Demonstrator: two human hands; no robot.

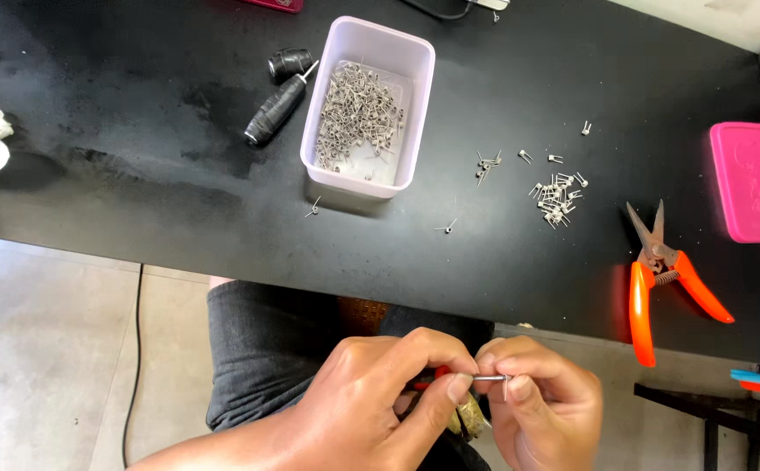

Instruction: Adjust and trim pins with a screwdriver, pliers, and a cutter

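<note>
Beyond the hands, black surface [136, 174] carries white tub [369, 105] of wire coils, orange snips [659, 279] off right. Left hand [380, 392] and right hand [541, 401] pinch one small wire coil [492, 378] between fingertips, below surface edge. Light, springy, probably easily bent; grip by legs.

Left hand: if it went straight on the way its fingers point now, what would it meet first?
The left hand points right at the right hand, so it would meet those fingers almost at once; both already pinch the same small metal pin.
</note>
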